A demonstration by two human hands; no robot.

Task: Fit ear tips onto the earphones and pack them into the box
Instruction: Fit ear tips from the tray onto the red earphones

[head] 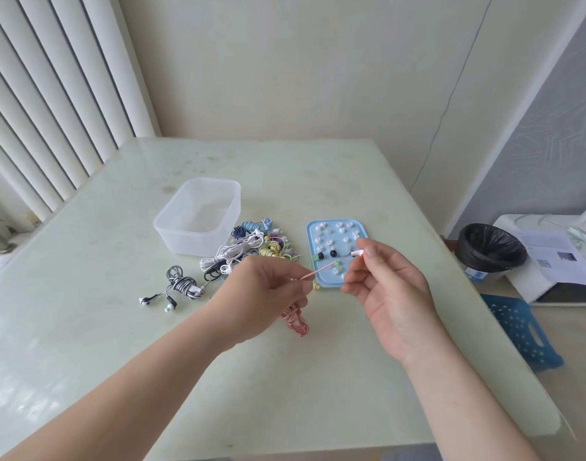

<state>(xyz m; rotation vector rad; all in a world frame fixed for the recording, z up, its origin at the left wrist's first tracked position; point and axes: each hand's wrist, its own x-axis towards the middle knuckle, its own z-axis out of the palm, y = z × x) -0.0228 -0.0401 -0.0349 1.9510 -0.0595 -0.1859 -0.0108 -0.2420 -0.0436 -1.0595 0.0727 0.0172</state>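
The clear rectangular plastic box (181, 241) sits mid-worktop (318, 181), toward the left edge. To its right lies the tangled pile of wired earphones (251, 247), then the light-blue rectangular plastic tray (322, 276) carrying small silicone ear tips (341, 230).

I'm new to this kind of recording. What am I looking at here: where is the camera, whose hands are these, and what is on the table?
There is no machine here. One camera sits on a person's head and looks forward and down, so the two bare arms reaching in from below are the wearer's own. The left hand pinches a pink earphone cable, and the wound rest of it shows below that hand. The right hand pinches the earbud between thumb and finger. On the pale table lie a clear plastic box, which looks empty, a pile of coiled earphones, a black-and-white pair set apart, and a blue tray of loose ear tips, mostly white. A bin and a blue stool stand off to the right.
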